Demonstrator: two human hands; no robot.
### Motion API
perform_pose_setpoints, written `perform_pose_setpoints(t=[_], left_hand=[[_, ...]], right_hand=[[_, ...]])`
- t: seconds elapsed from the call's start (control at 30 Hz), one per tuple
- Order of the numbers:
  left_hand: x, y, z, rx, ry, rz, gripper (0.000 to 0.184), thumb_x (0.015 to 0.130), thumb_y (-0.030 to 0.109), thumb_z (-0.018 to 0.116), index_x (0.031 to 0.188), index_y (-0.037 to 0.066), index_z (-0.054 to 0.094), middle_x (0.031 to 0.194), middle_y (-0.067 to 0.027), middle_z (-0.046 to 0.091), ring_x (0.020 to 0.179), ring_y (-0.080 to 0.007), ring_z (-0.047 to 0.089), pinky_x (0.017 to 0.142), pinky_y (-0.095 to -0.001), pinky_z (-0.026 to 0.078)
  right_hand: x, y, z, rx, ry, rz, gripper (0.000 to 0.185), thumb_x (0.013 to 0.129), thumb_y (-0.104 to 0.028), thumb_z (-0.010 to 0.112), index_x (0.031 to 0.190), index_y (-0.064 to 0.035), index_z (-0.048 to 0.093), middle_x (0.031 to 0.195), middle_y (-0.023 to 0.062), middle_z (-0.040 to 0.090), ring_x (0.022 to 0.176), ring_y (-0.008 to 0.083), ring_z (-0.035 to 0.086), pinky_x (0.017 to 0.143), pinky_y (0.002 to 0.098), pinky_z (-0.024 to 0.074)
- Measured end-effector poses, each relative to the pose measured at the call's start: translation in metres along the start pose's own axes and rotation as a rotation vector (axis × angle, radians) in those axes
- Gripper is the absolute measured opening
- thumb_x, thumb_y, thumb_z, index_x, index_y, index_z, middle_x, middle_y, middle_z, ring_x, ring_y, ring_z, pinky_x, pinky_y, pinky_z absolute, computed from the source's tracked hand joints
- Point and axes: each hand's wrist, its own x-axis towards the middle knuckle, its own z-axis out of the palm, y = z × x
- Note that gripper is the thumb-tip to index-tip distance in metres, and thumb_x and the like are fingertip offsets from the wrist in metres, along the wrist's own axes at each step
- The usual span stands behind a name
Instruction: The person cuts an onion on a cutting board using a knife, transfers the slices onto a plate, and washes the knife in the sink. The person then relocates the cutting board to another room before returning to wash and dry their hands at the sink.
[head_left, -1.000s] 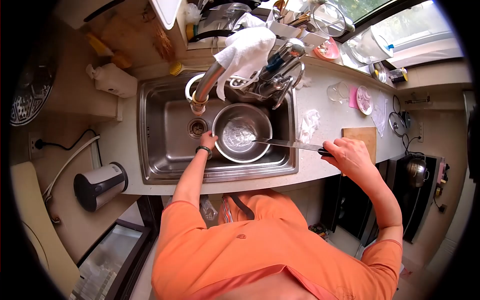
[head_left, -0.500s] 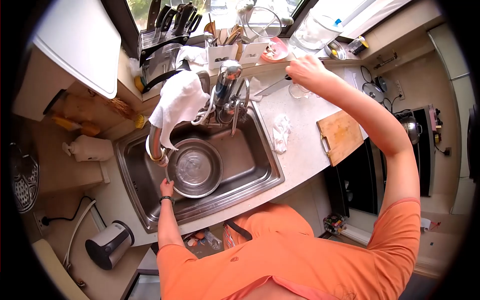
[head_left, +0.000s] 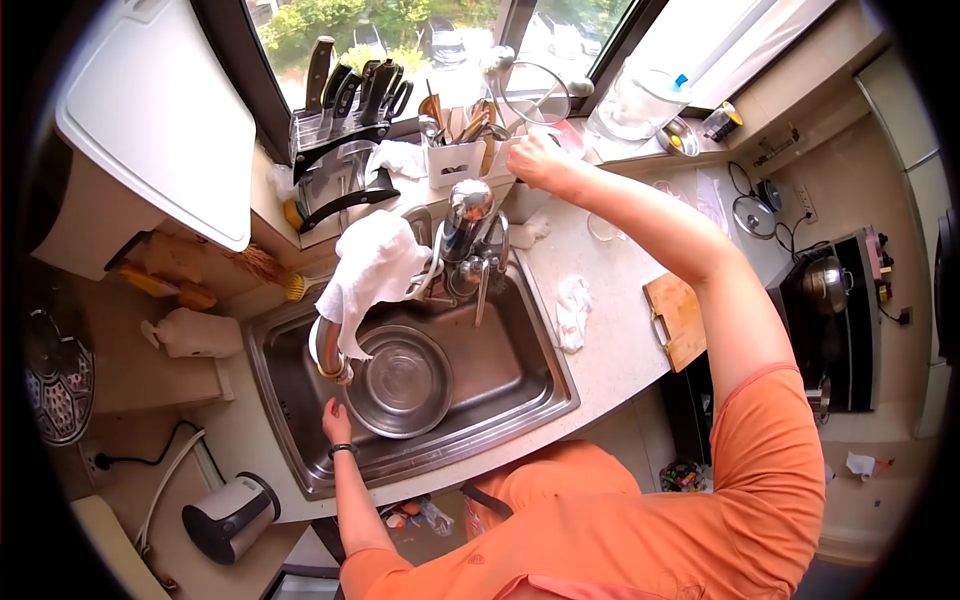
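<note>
My left hand [head_left: 337, 422] is beside the left rim of a round metal bowl [head_left: 400, 382], its fingers slightly apart with nothing visible in them. The bowl stands in the left part of the steel sink [head_left: 505, 350], under the tap, and has a wet-looking bottom. A white cloth [head_left: 372, 262] hangs over the tap's spout. Raised over the back of the counter, my right hand [head_left: 537, 162] is closed round the knife's handle, near the white utensil holders [head_left: 455, 164]. Most of the knife is hidden behind the hand and the tap fittings.
A knife block [head_left: 345, 130] stands by the window. Right of the sink lie a crumpled white cloth [head_left: 573, 313] and a wooden board [head_left: 680, 320]. A glass [head_left: 604, 228] is partly behind my right forearm. An electric kettle [head_left: 232, 516] and a white bottle [head_left: 195, 333] stand at left.
My right hand has carried the knife from above the bowl to the back of the counter. The bowl has shifted left under the tap, and my left hand has come off its rim.
</note>
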Motion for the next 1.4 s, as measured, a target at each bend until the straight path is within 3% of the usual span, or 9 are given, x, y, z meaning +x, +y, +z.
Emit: perform_pose_setpoints(t=[0.23, 0.43, 0.5, 0.57, 0.7, 0.73, 0.9, 1.07, 1.4], left_hand=[[-0.017, 0.023, -0.030, -0.197, 0.087, 0.102, 0.030, 0.095, 0.010, 0.058, 0.123, 0.000, 0.062, 0.111, -0.0124, 0.069, 0.099, -0.0181, 0.066, 0.089, -0.0298, 0.051], [-0.012, 0.047, -0.049, -0.226, 0.115, 0.199, 0.031, 0.095, 0.017, 0.060, 0.122, 0.002, 0.063, 0.111, -0.0110, 0.069, 0.098, -0.0196, 0.065, 0.089, -0.0297, 0.049], [-0.018, 0.086, -0.068, 0.361, -0.007, -0.050, 0.034, 0.091, 0.024, 0.066, 0.120, 0.006, 0.065, 0.109, -0.0120, 0.070, 0.099, -0.0261, 0.066, 0.091, -0.0319, 0.048], [-0.001, 0.047, -0.075, 0.748, 0.033, 0.156, 0.030, 0.087, 0.027, 0.068, 0.113, 0.013, 0.069, 0.130, -0.0144, 0.060, 0.121, -0.0341, 0.054, 0.099, -0.0464, 0.042], [-0.066, 0.097, -0.050, 0.940, 0.268, -0.155, 0.073, 0.084, 0.025, 0.070, 0.148, 0.035, 0.035, 0.161, -0.0163, 0.015, 0.147, -0.0410, 0.008, 0.099, -0.0760, 0.024], [-0.071, 0.095, -0.050, 0.900, 0.179, -0.162, 0.095, 0.083, 0.026, 0.071, 0.154, 0.041, 0.010, 0.161, -0.0181, 0.013, 0.147, -0.0408, 0.010, 0.103, -0.0753, 0.021], [-0.132, 0.130, -0.013, 0.561, 0.156, 0.198, 0.037, 0.087, 0.018, 0.063, 0.118, -0.002, 0.064, 0.117, -0.0205, 0.065, 0.111, -0.0365, 0.059, 0.098, -0.0427, 0.044], [-0.195, 0.212, 0.047, 0.313, 0.047, 0.330, 0.027, 0.089, 0.012, 0.059, 0.111, 0.000, 0.068, 0.109, -0.0194, 0.069, 0.102, -0.0337, 0.065, 0.090, -0.0413, 0.049], [-0.287, 0.353, 0.245, 0.047, -0.617, 0.613, 0.035, 0.092, 0.012, 0.060, 0.125, 0.000, 0.061, 0.106, -0.0117, 0.072, 0.093, -0.0152, 0.067, 0.083, -0.0291, 0.052]], right_hand=[[-0.001, 0.038, 0.003, 0.211, 0.279, 0.168, 0.042, 0.067, -0.023, 0.081, 0.102, -0.0072, 0.064, 0.101, 0.0070, 0.064, 0.099, 0.0219, 0.059, 0.089, 0.0314, 0.0468], [-0.018, 0.033, 0.002, 0.663, 0.599, 0.312, 0.036, 0.076, -0.012, 0.075, 0.106, 0.0009, 0.058, 0.108, 0.0160, 0.061, 0.108, 0.0300, 0.059, 0.091, 0.0394, 0.0509], [-0.053, 0.006, -0.004, 0.676, 0.922, 0.404, 0.029, 0.080, -0.011, 0.072, 0.104, -0.0008, 0.059, 0.107, 0.0151, 0.062, 0.103, 0.0307, 0.060, 0.087, 0.0386, 0.0517], [-0.106, -0.037, 0.009, 0.859, 1.001, 0.510, 0.021, 0.083, -0.013, 0.069, 0.100, -0.0031, 0.061, 0.102, 0.0136, 0.064, 0.098, 0.0314, 0.061, 0.084, 0.0392, 0.0518], [-0.226, -0.148, 0.106, 1.042, 0.499, 0.904, 0.016, 0.084, -0.015, 0.067, 0.096, -0.0054, 0.063, 0.094, 0.0115, 0.063, 0.095, 0.0315, 0.061, 0.080, 0.0414, 0.0521], [-0.256, -0.173, 0.147, 1.062, 0.405, 1.018, 0.018, 0.083, -0.015, 0.068, 0.096, -0.0045, 0.062, 0.096, 0.0136, 0.062, 0.097, 0.0336, 0.060, 0.081, 0.0426, 0.0520], [-0.363, -0.223, 0.264, 0.866, 0.042, 1.296, 0.019, 0.083, -0.012, 0.066, 0.097, -0.0040, 0.057, 0.101, 0.0156, 0.057, 0.099, 0.0338, 0.057, 0.079, 0.0449, 0.0531], [-0.368, -0.221, 0.296, 0.783, 0.037, 1.269, 0.012, 0.090, -0.008, 0.053, 0.101, -0.0040, 0.057, 0.101, 0.0153, 0.058, 0.098, 0.0336, 0.058, 0.079, 0.0445, 0.0530], [-0.379, -0.204, 0.274, 1.031, 0.026, 1.170, 0.003, 0.080, -0.003, 0.060, 0.080, -0.0014, 0.063, 0.085, 0.0198, 0.066, 0.083, 0.0380, 0.064, 0.072, 0.0485, 0.0532]])
